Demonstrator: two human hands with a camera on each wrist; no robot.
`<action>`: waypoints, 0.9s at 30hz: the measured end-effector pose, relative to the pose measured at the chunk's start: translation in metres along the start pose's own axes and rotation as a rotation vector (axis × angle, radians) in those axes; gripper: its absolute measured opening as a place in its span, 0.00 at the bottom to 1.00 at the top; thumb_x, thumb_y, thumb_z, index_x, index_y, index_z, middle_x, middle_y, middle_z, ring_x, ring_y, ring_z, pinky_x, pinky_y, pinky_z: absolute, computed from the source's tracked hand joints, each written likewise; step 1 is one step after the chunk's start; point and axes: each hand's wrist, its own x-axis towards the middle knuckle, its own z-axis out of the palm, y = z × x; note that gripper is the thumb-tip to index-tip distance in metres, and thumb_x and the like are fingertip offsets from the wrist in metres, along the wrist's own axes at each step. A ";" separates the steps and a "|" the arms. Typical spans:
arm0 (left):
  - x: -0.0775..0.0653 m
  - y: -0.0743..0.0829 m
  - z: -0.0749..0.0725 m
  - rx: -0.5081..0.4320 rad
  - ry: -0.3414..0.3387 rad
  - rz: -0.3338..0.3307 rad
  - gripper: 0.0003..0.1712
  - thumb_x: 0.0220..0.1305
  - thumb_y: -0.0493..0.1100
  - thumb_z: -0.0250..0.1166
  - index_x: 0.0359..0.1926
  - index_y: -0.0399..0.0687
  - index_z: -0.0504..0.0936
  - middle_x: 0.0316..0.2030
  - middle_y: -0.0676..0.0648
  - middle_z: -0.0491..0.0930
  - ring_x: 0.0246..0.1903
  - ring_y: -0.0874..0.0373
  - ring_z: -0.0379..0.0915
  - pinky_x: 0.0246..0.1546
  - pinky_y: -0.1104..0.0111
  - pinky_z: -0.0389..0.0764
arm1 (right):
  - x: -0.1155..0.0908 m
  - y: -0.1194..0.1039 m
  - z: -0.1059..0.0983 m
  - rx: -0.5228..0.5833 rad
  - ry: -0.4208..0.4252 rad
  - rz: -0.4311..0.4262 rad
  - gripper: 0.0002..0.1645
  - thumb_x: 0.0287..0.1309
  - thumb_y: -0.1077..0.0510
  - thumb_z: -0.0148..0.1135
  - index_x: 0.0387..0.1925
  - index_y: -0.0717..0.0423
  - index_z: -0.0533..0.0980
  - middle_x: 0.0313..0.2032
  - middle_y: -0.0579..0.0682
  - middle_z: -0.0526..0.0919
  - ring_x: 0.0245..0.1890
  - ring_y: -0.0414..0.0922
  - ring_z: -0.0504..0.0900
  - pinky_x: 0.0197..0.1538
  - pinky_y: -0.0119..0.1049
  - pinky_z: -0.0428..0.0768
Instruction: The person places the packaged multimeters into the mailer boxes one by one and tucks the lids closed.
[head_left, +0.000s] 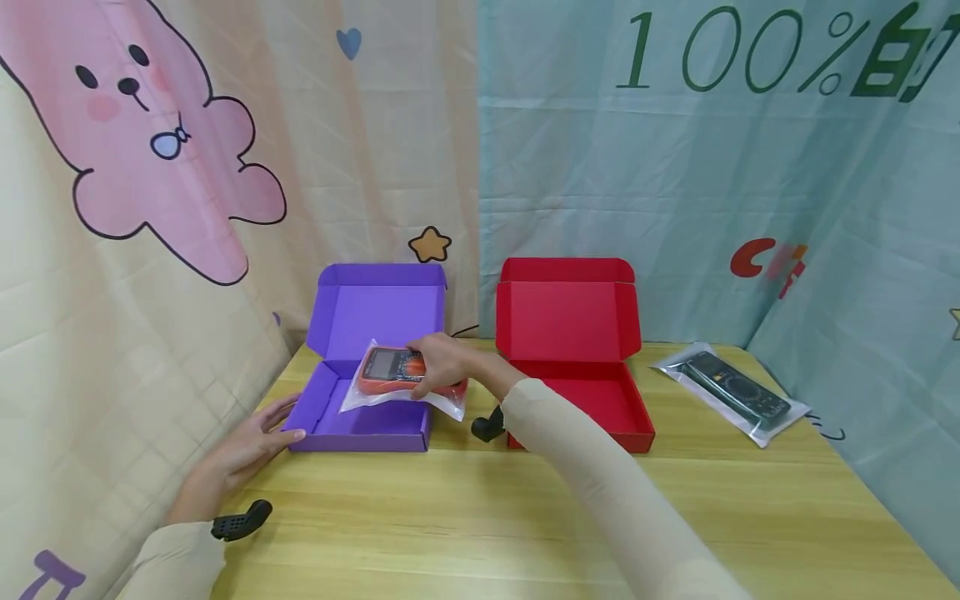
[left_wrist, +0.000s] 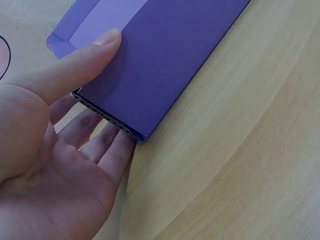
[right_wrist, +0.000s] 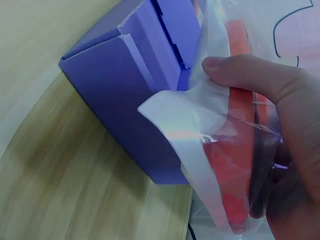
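Note:
An orange-red multimeter (head_left: 382,367) in a clear plastic bag hangs tilted over the purple cardboard box (head_left: 360,443), whose lid stands up. My right hand (head_left: 444,364) grips the bagged multimeter across its right part; in the right wrist view the thumb presses on the bag (right_wrist: 170,125). At the box's front left corner, my left hand (head_left: 251,442) holds the box, thumb on the front wall and fingers against the left side. The left wrist view shows the thumb (left_wrist: 95,57) lying on the purple wall (left_wrist: 160,60).
A red cardboard box (head_left: 566,321) with its lid up stands to the right, partly behind my right forearm. Farther right on the wooden table (head_left: 450,517) lies a dark multimeter (head_left: 738,387) in a clear bag. Printed curtains (head_left: 555,183) hang behind and beside the table.

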 end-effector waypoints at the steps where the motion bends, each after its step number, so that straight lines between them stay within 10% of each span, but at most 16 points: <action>1: 0.000 0.000 0.000 -0.001 0.001 0.000 0.51 0.73 0.35 0.64 0.82 0.36 0.39 0.79 0.29 0.36 0.75 0.40 0.43 0.56 0.80 0.71 | 0.003 -0.001 0.002 -0.009 -0.002 -0.004 0.42 0.50 0.43 0.80 0.61 0.57 0.74 0.40 0.44 0.79 0.40 0.41 0.78 0.41 0.30 0.77; 13: 0.001 -0.001 -0.001 -0.003 0.016 -0.016 0.51 0.72 0.35 0.65 0.82 0.38 0.41 0.79 0.30 0.38 0.68 0.57 0.59 0.56 0.78 0.72 | 0.032 -0.020 0.023 -0.020 0.032 0.021 0.46 0.47 0.42 0.83 0.62 0.58 0.75 0.36 0.43 0.80 0.35 0.41 0.78 0.37 0.28 0.77; 27: 0.001 -0.001 0.000 -0.012 0.023 -0.023 0.51 0.72 0.34 0.65 0.82 0.38 0.40 0.80 0.30 0.37 0.76 0.36 0.39 0.54 0.80 0.71 | 0.055 -0.031 0.051 -0.024 0.085 0.034 0.47 0.45 0.42 0.85 0.62 0.58 0.75 0.36 0.41 0.78 0.35 0.39 0.77 0.37 0.27 0.75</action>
